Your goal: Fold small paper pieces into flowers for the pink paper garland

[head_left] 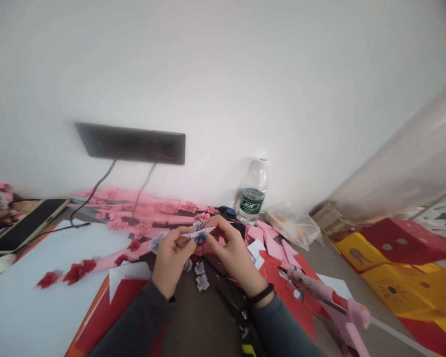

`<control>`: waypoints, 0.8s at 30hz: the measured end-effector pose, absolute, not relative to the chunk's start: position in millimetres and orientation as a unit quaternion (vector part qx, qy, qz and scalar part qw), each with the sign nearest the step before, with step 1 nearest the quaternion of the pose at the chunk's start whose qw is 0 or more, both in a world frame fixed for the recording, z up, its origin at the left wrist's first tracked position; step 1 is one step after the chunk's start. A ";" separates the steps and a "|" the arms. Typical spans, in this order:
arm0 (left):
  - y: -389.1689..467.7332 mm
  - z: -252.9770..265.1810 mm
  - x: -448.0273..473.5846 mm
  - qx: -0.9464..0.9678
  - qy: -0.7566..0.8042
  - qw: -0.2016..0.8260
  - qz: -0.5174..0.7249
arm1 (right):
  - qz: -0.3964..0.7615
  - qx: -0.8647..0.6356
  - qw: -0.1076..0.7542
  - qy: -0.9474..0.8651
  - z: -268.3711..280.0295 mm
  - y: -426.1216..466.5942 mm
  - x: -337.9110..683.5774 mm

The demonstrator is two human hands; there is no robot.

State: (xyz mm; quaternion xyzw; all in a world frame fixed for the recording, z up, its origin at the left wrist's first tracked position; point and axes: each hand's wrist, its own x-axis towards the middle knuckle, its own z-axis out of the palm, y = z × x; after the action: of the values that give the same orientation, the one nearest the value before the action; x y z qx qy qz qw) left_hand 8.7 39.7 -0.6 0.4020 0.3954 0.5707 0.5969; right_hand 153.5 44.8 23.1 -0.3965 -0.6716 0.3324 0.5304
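Paper [207, 231], pale and narrow, is pinched in the fingers of both the left hand [173, 258] and the right hand [233, 254], held up over the middle of the tabletop [193, 322]. Small pale paper flowers [202, 282] lie beneath. Toward the tabletop's far edge, pink strips [159, 218] bearing flowers stretch leftward, and a clear bottle [251, 201] stands by the wall [223, 74]. Scissors [243, 317] lie beside the right forearm; a pink glue gun [319, 292] rests farther right, near a yellow-and-red box [397, 282] at the right side.
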 end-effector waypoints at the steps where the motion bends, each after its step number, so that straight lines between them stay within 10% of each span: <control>1: 39.8 -1.2 8.5 0.404 0.393 0.599 0.569 | 0.330 -0.392 0.534 -0.673 23.8 45.2 153.6; 24: 39.7 -0.1 5.8 0.465 0.427 0.557 0.540 | 0.430 -0.341 0.538 -0.640 23.0 45.9 153.6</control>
State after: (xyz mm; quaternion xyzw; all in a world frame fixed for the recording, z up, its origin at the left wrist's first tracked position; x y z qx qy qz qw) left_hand 5.8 39.7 -0.1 0.4646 0.4274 0.5399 0.5568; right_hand 153.6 45.9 23.0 -0.3407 -0.6402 0.4300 0.5378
